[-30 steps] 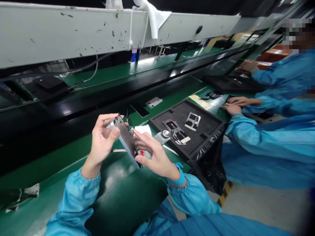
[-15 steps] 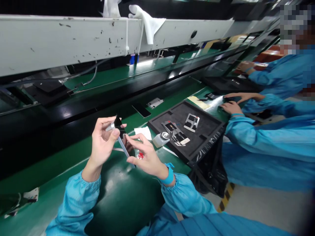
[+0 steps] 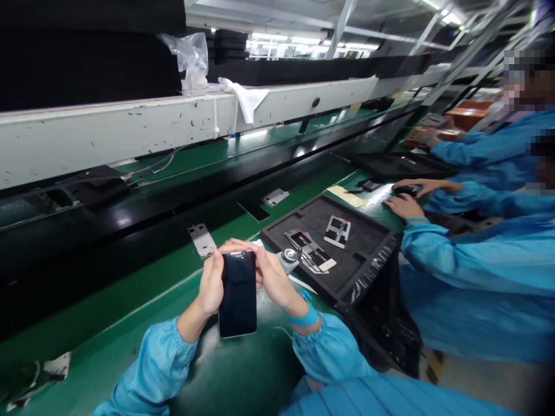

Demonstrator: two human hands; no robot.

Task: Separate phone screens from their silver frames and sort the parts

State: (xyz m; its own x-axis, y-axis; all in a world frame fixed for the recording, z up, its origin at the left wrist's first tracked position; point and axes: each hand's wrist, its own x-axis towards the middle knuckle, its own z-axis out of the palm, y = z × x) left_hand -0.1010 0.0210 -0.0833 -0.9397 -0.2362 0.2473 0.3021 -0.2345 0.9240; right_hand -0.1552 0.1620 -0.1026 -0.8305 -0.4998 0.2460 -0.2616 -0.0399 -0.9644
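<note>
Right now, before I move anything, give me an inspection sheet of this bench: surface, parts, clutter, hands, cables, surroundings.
Surface: green bench top, glossy, with light reflections.
Parts: smartphone in hand, dark screen facing the camera; phone frame, black panel and silver phone part lie beyond; more phone parts in the black tray.
Clutter: metal-topped bottle beside the tray; yellow sheet past it.
Left hand: holds the smartphone's left side.
Right hand: at its upper right.
Cables: thin cable under the white beam; none seen at the hands.
Surroundings: co-worker's hands right of the tray; white cloth over the beam.
</note>
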